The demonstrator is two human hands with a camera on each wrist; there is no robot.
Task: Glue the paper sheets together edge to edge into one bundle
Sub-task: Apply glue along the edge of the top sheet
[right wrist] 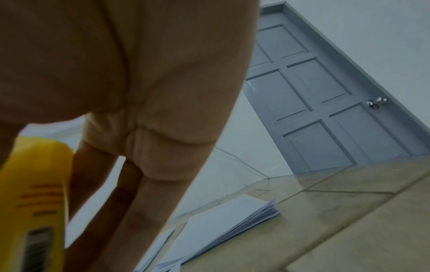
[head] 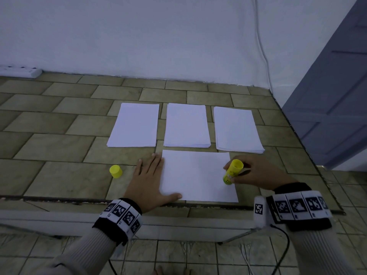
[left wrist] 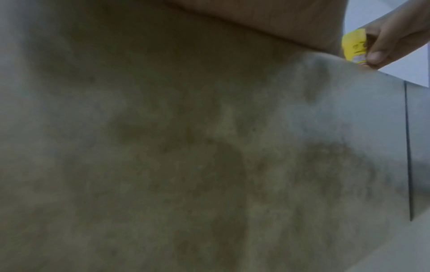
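Note:
A single white sheet (head: 198, 175) lies crosswise near the table's front edge. My left hand (head: 149, 179) lies flat with straight fingers on the sheet's left edge, thumb on the paper. At the sheet's right edge my right hand (head: 250, 173) grips an uncapped yellow glue stick (head: 233, 171), tilted, its lower end on the paper. The glue stick (left wrist: 354, 47) also shows in the left wrist view and the glue stick (right wrist: 35, 193) fills the right wrist view's left side. Three white paper stacks (head: 135, 126), (head: 186, 126), (head: 237, 130) lie in a row behind the sheet.
The yellow cap (head: 115, 171) stands on the tiled table (head: 59, 135) left of my left hand. A white power strip (head: 19, 70) lies at the back left by the wall. A grey door (head: 337, 86) is to the right, past the table's edge.

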